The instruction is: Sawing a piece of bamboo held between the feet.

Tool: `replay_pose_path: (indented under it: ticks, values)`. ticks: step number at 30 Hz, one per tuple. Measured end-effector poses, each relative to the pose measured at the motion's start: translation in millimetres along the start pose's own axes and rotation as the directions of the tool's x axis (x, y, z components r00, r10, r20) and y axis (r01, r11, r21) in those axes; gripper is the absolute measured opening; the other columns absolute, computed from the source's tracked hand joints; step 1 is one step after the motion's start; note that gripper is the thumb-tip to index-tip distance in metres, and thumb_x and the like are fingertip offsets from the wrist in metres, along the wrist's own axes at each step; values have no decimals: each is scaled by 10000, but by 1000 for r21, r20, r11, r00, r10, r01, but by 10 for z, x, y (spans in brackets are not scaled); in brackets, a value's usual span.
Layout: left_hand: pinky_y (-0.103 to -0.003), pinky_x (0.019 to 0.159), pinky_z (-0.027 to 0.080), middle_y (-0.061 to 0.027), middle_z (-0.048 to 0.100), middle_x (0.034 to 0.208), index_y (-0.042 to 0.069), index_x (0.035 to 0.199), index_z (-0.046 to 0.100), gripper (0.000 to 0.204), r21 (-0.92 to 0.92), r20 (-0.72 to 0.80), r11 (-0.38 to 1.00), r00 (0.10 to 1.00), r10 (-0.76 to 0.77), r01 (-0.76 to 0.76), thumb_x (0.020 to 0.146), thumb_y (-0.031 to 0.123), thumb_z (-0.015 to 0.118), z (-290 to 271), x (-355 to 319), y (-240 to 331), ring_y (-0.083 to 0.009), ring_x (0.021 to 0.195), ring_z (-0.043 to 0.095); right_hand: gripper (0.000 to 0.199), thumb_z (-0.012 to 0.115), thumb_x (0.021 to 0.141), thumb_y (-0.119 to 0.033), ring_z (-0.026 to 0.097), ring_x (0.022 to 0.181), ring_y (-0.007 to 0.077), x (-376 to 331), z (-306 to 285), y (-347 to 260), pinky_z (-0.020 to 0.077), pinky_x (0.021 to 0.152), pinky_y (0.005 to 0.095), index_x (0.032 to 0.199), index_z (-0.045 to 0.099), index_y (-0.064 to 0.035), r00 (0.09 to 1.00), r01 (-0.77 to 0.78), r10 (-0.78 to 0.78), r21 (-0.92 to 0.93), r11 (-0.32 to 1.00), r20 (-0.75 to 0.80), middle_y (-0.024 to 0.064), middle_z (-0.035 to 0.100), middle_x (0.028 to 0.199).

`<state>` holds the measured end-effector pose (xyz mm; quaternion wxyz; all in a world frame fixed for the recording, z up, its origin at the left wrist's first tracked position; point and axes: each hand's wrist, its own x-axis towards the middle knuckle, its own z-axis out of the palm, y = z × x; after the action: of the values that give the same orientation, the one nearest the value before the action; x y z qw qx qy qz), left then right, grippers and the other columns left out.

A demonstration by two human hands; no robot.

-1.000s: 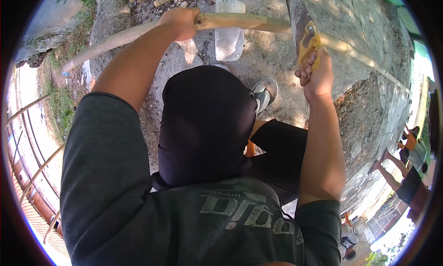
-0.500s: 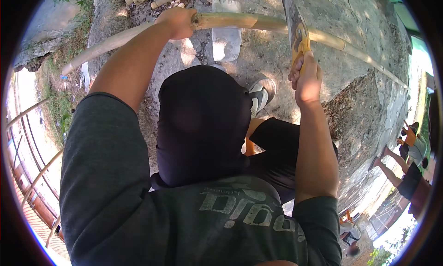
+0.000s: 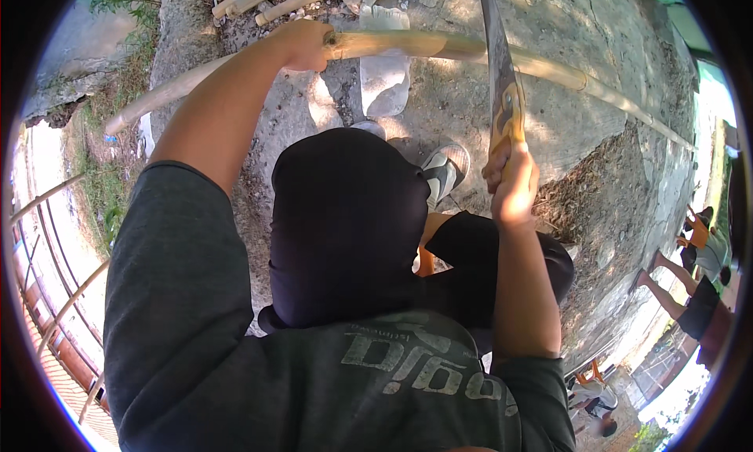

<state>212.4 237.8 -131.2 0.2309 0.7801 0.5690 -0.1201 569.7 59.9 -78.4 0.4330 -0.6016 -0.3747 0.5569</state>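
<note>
Currently | saw [image 3: 502,71] edge crosses bamboo pole [image 3: 408,44] | well off gripping left hand [image 3: 302,45]

From my remote post I'm watching the right hand [image 3: 514,187] drawing back from the bamboo pole [image 3: 392,44]; the saw's blade [image 3: 500,67] (a second ago, its yellow handle [image 3: 514,126]) is now crossing it, ahead of the hand.

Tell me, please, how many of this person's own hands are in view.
2: the left hand grips the bamboo pole, and the right hand holds the saw by its yellow handle. Some fingers are hidden.
</note>
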Motion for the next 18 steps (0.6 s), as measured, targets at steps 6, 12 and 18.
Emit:
replay_pose_path:
  ticks: [6, 12, 18]
  values:
    - [-440, 858, 530, -217, 696, 1021, 60, 1219, 624, 610, -22, 28, 1000, 1000, 3, -2, 622, 155, 706, 21, -70, -13, -382, 964, 668, 479, 385, 1010, -482, 326, 484, 113, -421, -48, 90, 320, 489, 249, 718, 422, -104, 999, 36, -33, 81, 996, -35, 2, 371, 576]
    - [-427, 835, 537, -202, 702, 1000, 61, 1219, 622, 607, -108, 38, 994, 999, 33, -29, 625, 143, 715, 20, 112, -20, -363, 920, 679, 412, 411, 995, -420, 336, 479, 116, 528, -98, -400, 318, 491, 274, 726, 440, -110, 981, -130, 154, 193, 973, -114, -3, 380, 559]
    - [-420, 771, 545, -214, 694, 953, 53, 1176, 629, 533, -136, 48, 990, 998, -41, 47, 653, 135, 692, -103, -19, -35, -337, 830, 690, 510, 390, 993, -536, 459, 555, 143, -976, -211, 253, 323, 446, 256, 839, 505, -63, 995, 94, -94, -1, 996, 17, 38, 478, 648]
